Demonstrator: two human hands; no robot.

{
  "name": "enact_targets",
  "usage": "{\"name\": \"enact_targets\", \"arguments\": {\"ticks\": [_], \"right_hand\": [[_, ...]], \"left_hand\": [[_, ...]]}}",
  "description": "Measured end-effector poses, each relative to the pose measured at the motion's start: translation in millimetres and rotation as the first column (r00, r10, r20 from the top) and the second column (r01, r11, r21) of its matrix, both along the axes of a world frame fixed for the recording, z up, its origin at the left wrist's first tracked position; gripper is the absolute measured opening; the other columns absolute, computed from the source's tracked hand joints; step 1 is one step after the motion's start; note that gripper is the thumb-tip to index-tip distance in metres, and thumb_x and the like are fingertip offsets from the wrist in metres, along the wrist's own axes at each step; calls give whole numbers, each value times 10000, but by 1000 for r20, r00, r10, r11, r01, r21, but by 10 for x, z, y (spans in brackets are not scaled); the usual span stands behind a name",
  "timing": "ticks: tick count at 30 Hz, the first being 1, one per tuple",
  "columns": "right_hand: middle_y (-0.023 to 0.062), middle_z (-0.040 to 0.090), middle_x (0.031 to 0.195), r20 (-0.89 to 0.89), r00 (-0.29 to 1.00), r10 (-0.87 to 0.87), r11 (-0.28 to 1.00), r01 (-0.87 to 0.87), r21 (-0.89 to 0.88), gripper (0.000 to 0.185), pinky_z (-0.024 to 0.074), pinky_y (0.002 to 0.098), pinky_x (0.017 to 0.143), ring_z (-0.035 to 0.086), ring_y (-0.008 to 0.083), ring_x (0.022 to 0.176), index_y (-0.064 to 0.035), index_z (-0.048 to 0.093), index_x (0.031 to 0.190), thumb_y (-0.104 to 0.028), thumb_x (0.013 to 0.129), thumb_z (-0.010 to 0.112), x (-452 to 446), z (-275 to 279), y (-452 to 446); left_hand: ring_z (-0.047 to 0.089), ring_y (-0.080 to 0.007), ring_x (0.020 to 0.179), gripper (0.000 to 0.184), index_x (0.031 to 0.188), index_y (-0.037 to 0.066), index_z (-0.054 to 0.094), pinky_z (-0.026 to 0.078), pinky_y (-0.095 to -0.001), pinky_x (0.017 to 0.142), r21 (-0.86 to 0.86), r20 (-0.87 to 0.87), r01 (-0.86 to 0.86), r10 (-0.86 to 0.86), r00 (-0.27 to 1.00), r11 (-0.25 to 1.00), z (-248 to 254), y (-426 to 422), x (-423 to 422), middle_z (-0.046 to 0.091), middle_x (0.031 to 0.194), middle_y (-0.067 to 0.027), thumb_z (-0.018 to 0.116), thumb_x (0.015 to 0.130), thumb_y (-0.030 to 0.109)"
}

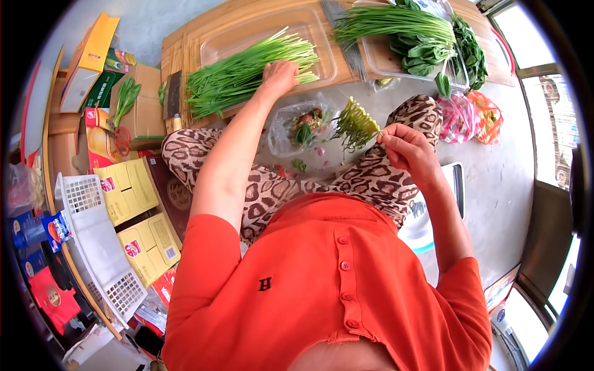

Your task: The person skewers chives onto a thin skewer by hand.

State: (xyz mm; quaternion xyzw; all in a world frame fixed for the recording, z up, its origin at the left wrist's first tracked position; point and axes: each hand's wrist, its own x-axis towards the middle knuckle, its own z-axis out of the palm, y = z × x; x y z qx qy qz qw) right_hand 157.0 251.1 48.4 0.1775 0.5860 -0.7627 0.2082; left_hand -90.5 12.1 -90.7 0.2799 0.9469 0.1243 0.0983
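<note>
One green-stalk pile [238, 77] lies left to right, left hand [281, 76] on its right half, grip unclear, right hand [408, 148] pinching limp greens [357, 123].

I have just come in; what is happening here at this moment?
A person in a red button-front shirt has the left hand on long, thin green stalks in a clear, rectangular plastic tray. The right hand pinches one end of a small, yellowish-green bunch. Nearby, a clear plastic bag holds leafy scraps.
</note>
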Motion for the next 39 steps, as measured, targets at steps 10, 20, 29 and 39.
{"name": "enact_targets", "arguments": {"ticks": [10,20,29,39], "right_hand": [[-46,435,576,-19,1000,16,1000,-16,24,152,245,187,434,328,29,471,-47,607,907,-185,924,544,-66,67,-19],[-58,406,566,-136,990,37,998,-30,53,129,202,178,419,314,22,464,-48,586,921,-164,930,528,-325,231,-124],[-57,409,571,-239,968,71,996,-57,66,138,196,174,414,294,18,456,-52,581,936,-171,938,511,-510,519,-458],[-56,431,588,-294,941,165,985,-144,94,133,227,175,426,330,9,483,-25,593,931,-142,927,532,-531,571,-747]], "left_hand": [[566,-260,694,243,963,77,639,436,-363,643,394,111,-96,56,992,914,-25,-215,-167,587,737,-106,651,810,265],[453,-59,598,165,1019,45,602,375,-200,543,895,322,-293,-32,946,336,1472,-479,-6,562,741,10,560,912,164],[481,-90,592,289,1023,-34,600,359,-215,487,848,505,-528,-224,834,-53,1847,-676,861,559,784,-21,589,901,227],[506,-111,601,167,1020,83,606,368,-247,515,756,579,-635,-291,762,-157,1585,-701,1058,597,842,-12,620,876,166]]}}
